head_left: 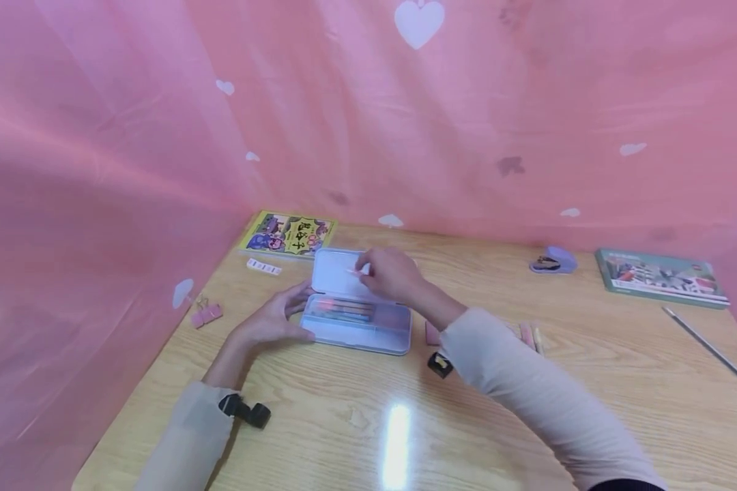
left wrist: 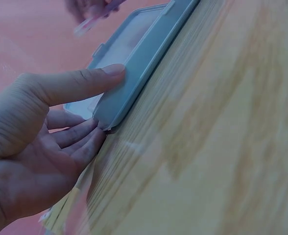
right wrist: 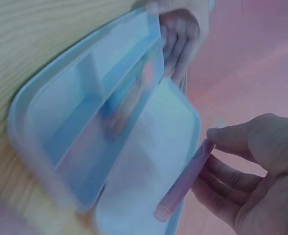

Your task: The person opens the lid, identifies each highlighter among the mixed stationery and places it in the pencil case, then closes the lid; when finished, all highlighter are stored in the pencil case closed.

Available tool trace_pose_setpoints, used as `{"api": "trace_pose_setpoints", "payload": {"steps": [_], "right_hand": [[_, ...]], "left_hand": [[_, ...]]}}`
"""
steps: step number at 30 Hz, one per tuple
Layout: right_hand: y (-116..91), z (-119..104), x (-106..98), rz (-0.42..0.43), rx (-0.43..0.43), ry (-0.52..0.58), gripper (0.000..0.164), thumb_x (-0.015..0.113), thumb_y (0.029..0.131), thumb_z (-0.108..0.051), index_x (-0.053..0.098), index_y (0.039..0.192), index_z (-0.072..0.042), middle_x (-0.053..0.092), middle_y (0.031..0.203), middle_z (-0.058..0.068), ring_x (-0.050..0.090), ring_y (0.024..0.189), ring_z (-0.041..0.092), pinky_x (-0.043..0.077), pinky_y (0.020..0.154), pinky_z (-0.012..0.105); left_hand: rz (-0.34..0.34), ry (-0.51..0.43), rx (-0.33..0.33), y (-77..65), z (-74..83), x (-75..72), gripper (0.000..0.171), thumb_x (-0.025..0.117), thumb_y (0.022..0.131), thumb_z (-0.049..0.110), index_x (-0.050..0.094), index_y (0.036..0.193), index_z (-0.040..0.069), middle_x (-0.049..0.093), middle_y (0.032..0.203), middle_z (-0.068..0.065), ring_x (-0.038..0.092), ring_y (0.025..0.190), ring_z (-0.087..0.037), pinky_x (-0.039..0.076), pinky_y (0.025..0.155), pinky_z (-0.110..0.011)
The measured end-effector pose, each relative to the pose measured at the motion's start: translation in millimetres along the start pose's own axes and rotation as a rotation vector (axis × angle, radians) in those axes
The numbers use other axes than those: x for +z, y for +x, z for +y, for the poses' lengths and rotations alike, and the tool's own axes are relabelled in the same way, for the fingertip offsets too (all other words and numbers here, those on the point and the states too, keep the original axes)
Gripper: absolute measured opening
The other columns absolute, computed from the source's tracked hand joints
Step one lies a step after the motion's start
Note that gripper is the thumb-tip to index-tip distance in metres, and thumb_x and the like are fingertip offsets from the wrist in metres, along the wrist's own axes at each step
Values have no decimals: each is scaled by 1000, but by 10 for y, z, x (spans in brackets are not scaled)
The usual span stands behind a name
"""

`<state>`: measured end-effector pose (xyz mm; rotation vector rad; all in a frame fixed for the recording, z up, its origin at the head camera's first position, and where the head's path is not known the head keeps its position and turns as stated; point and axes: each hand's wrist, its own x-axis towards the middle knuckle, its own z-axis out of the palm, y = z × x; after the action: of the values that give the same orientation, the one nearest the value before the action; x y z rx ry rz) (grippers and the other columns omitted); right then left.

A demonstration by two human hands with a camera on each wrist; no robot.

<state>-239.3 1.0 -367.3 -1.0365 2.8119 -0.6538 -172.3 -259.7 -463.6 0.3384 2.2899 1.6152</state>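
Via cameras, I saw right hand (head_left: 393, 271) pinching pink stick (right wrist: 183, 183) near open lid (head_left: 333, 269); left hand (head_left: 271, 319), thumb spread from fingers, gripped left end of pencil case (head_left: 359, 345) on table (head_left: 319, 423).

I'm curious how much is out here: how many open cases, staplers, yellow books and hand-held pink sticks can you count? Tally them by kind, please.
Open case: 1
Pink stick, in the right hand: 1
Stapler: 1
Yellow book: 1
Total: 4
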Motion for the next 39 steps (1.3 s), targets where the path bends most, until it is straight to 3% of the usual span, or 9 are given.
{"api": "trace_pose_setpoints", "payload": {"steps": [6, 13, 23, 30, 39], "right_hand": [[222, -233, 221, -31, -74, -50, 21, 66, 87, -17, 72, 107, -15, 71, 93, -1, 63, 78, 11, 53, 66, 27], [374, -371, 479, -114, -26, -87, 22, 66, 86, -17, 71, 107, -16, 69, 107, 2, 61, 97, 22, 56, 77, 40], [386, -383, 732, -132, -7, -166, 3, 68, 82, -16, 70, 84, -17, 61, 77, -3, 55, 73, 15, 50, 56, 30], [380, -369, 776, -119, -2, -162, 8, 68, 78, -9, 68, 81, -16, 59, 76, -4, 53, 73, 14, 49, 55, 29], [386, -373, 785, -148, -5, -157, 9, 71, 78, -13, 70, 87, -16, 61, 77, -4, 54, 73, 14, 51, 58, 29]], "left_hand": [[-16, -13, -6, -7, -2, 11, 110, 84, 65, 9, 17, 151, 21, 37, 147, -9, 31, 137, -36, 31, 111, -49], [5, 4, -6, -28, 25, -9, 112, 85, 64, 10, 17, 151, 16, 32, 150, -10, 32, 136, -36, 34, 111, -44], [4, -7, -1, -16, 31, 2, 112, 85, 64, 8, 16, 152, 14, 35, 147, -11, 32, 136, -35, 34, 111, -42], [1, 0, -1, 1, 15, -7, 113, 86, 63, 10, 16, 152, 14, 36, 146, -9, 33, 136, -33, 34, 111, -40], [11, 21, -12, -5, 20, -5, 114, 86, 63, 13, 14, 152, 11, 35, 147, -10, 35, 135, -33, 33, 111, -40]]}}
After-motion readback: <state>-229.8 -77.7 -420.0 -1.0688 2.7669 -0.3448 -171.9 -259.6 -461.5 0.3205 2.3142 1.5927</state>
